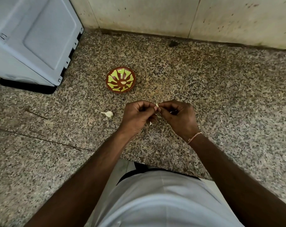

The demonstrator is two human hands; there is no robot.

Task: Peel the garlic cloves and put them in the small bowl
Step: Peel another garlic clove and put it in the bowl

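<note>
Both hands, left hand (pixel 135 115) and right hand (pixel 178 117), pinch one garlic clove (pixel 157 105) between curled fingertips. Beyond, a peeled clove (pixel 123 82) lies in the small bowl (pixel 113 74).

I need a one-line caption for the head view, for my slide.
Both hands pinch a garlic clove above the counter; one clove lies in the small bowl.

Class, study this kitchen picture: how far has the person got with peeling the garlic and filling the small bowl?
Done: one peeled clove already lies in the small bowl. In hand: the left hand and right hand pinch another clove between them above the counter, apparently mid-peel. Left: an unpeeled piece of garlic waits on the counter beside the left hand.
</note>
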